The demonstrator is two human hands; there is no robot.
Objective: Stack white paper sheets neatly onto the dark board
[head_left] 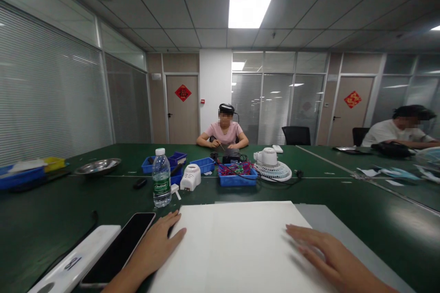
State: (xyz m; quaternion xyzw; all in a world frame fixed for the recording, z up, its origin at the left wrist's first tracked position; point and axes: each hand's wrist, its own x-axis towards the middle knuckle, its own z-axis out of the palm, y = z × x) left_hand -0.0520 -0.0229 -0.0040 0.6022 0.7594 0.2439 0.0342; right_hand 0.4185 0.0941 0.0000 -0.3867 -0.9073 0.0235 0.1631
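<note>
A large blank white sheet of paper (237, 247) lies in front of me on the green table. My left hand (158, 238) rests at its left edge with the fingers stretched out and the thumb on the paper. Over the right side of the sheet is my right hand (319, 252), fingers extended and slightly blurred, holding nothing. A grey board (330, 219) shows from under the paper on the right. Beside my left wrist lies a phone (120, 249) with a dark screen, and left of it a white device marked 18 (77, 261).
A water bottle (161, 178) stands beyond my left hand. Farther off are a white fan part (190, 177), a blue tray of wires (238, 179), a small white fan (273, 165) and a metal dish (98, 167). One person (225, 132) sits opposite, another (395, 132) at right.
</note>
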